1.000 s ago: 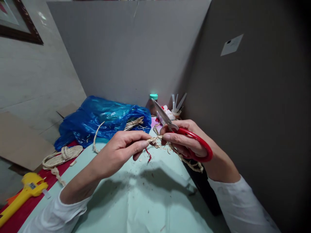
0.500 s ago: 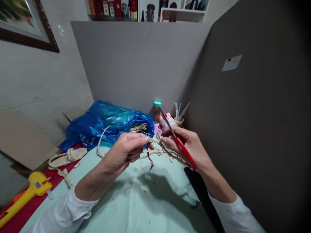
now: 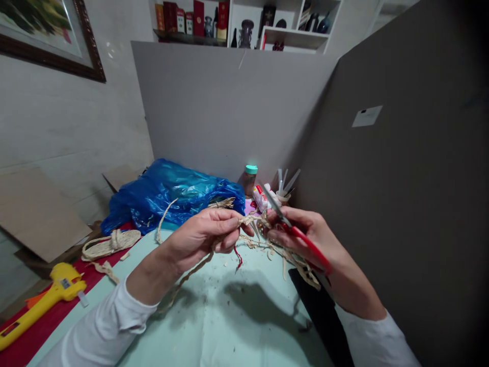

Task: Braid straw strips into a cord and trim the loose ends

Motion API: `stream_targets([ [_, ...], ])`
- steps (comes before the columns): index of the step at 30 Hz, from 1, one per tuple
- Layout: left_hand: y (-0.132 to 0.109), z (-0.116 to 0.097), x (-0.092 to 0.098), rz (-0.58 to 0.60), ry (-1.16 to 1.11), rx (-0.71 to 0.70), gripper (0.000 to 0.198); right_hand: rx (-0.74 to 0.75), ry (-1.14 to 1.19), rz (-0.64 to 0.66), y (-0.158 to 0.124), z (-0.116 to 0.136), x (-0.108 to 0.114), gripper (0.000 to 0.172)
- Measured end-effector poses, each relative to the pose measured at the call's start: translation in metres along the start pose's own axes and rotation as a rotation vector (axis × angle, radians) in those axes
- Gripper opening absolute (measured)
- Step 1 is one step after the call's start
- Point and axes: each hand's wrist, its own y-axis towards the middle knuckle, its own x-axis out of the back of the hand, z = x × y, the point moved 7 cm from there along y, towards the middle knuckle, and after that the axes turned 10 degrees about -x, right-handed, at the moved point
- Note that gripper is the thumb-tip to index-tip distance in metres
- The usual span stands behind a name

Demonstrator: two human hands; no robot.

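My left hand (image 3: pixel 206 232) pinches the end of a pale twisted straw cord (image 3: pixel 247 220) between thumb and fingers. A brown length of the cord hangs below that wrist. My right hand (image 3: pixel 311 229) holds red-handled scissors (image 3: pixel 311 246), one grey blade tilted up and to the left. Its fingertips are close to the frayed cord end, and whether they also grip strands I cannot tell. Loose straw strands (image 3: pixel 301 267) dangle beneath the right hand. A short red string (image 3: pixel 239 259) hangs under the left fingers.
A blue plastic bag (image 3: pixel 171 191) with straw lies behind my hands. At left are a coiled straw bundle (image 3: pixel 110 244) and a yellow glue gun (image 3: pixel 57 290). A jar with a green lid (image 3: pixel 250 169) and a cup of white sticks (image 3: pixel 282 194) stand behind. Grey panels (image 3: pixel 237 112) enclose the table.
My right hand with the scissors has moved slightly right and turned. A length of cord now hangs below my left wrist. The view has shifted slightly.
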Motion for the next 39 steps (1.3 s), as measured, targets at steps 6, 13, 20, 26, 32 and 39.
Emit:
stream_targets([
  [6, -0.002, 0.004, -0.009, 0.043, -0.031, 0.016, 0.019, -0.099, 0.141, 0.058, 0.011, -0.024, -0.023, 0.027],
  [13, -0.001, -0.005, 0.004, -0.196, 0.002, -0.045, 0.014, 0.2, -0.336, -0.547, -0.004, 0.008, 0.014, 0.017],
  [20, 0.0, -0.006, 0.008, -0.251, -0.04, -0.093, 0.015, 0.426, -0.773, -0.535, -0.017, 0.037, -0.02, 0.034],
  [26, -0.004, -0.01, 0.001, -0.23, -0.023, -0.153, 0.024, 0.459, -0.983, -0.611, -0.019, 0.036, -0.036, 0.04],
  [32, -0.006, -0.006, -0.008, -0.173, -0.001, -0.132, 0.014, 0.432, -0.97, -0.655, -0.018, 0.034, -0.024, 0.038],
  [39, -0.008, -0.003, -0.012, -0.183, 0.04, -0.123, 0.018, 0.434, -0.888, -0.597, -0.017, 0.034, -0.02, 0.037],
])
